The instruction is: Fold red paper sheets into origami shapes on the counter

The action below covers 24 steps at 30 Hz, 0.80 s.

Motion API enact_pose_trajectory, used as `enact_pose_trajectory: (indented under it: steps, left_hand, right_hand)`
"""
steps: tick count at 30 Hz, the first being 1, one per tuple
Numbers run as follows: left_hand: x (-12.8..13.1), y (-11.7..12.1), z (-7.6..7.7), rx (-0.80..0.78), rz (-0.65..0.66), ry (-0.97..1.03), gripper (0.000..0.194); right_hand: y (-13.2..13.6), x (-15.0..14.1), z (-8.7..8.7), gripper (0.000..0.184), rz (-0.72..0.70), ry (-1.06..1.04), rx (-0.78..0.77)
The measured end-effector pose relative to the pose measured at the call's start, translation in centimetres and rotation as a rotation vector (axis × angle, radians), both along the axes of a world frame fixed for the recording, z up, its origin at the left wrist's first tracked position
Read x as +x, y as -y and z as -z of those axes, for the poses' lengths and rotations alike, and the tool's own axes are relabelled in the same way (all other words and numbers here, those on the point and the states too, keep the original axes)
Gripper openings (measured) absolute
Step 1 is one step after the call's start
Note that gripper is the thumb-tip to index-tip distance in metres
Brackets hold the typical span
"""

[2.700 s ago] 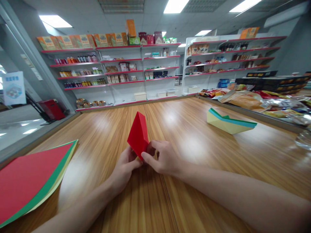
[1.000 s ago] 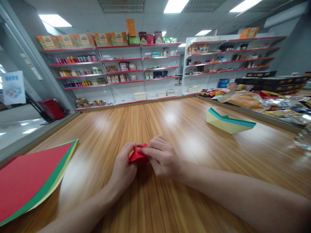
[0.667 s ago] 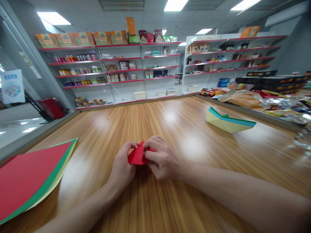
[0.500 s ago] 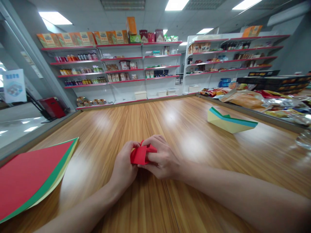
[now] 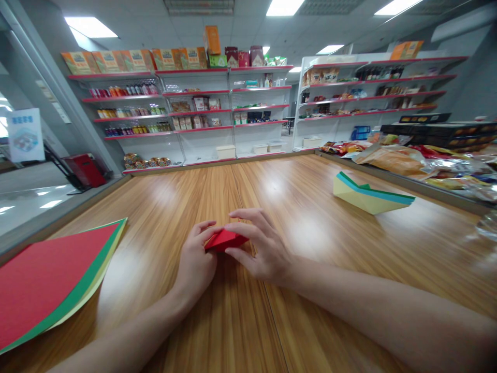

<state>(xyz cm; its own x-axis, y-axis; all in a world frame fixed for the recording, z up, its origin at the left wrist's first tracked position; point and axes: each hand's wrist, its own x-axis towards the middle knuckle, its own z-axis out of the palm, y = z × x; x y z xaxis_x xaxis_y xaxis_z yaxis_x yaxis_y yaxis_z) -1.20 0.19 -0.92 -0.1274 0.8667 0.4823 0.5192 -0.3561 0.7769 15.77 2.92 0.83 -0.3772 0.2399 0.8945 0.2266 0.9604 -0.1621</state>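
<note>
A small piece of folded red paper is held low over the wooden table, roughly in the middle of the view. Its left end is pinched between the thumb and fingers of my left hand. My right hand curves round the right end, index finger on the upper edge and thumb at the lower edge, with its other fingers lifted and spread. The fingers cover both ends of the paper. Farther right on the table stands a folded paper boat in pale yellow, blue and green.
At the left lies a stack of coloured sheets, red on top with green and yellow beneath. Packaged snacks and dark boxes sit beyond the table's right edge. Stocked shelves line the back. The wooden table has a raised rim.
The folded red paper has turned and now shows a flatter, slanted face. My right fingers have come out of its folds and spread wider; my left fingers have shifted along its end.
</note>
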Motion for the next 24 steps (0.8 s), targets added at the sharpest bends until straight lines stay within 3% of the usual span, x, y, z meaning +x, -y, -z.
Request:
enact_pose_trajectory:
  steps: [2, 5, 8, 12, 16, 20, 24]
  left_hand:
    - [-0.1, -0.2, 0.1, -0.021, -0.016, 0.096, 0.042]
    - [0.1, -0.6, 0.2, -0.091, -0.02, 0.487, 0.045]
    - [0.5, -1.0, -0.2, -0.216, 0.151, 0.934, 0.032]
    - [0.7, -0.5, -1.2, -0.381, 0.386, 1.223, 0.015]
    - [0.7, 0.3, -1.8, -0.425, 0.513, 1.212, 0.026]
    - [1.0, -0.2, -1.2, -0.395, 0.401, 1.154, 0.022]
    - [1.3, -0.6, -0.4, -0.324, 0.361, 1.102, 0.014]
  right_hand:
    - [-0.2, 0.0, 0.1, 0.014, -0.01, 0.09, 0.07]
    - [-0.6, 0.0, 0.4, 0.009, -0.041, 0.134, 0.098]
    - [-0.8, 0.0, 0.7, 0.014, -0.04, 0.118, 0.076]
    - [-0.6, 0.0, 0.6, 0.017, -0.055, 0.12, 0.104]
    - [-0.4, -0.2, 0.5, 0.018, -0.035, 0.251, 0.114]
    - [-0.3, -0.4, 0.7, 0.018, -0.076, 0.374, 0.079]
    - [0.0, -0.5, 0.7, 0.017, -0.071, 0.286, 0.028]
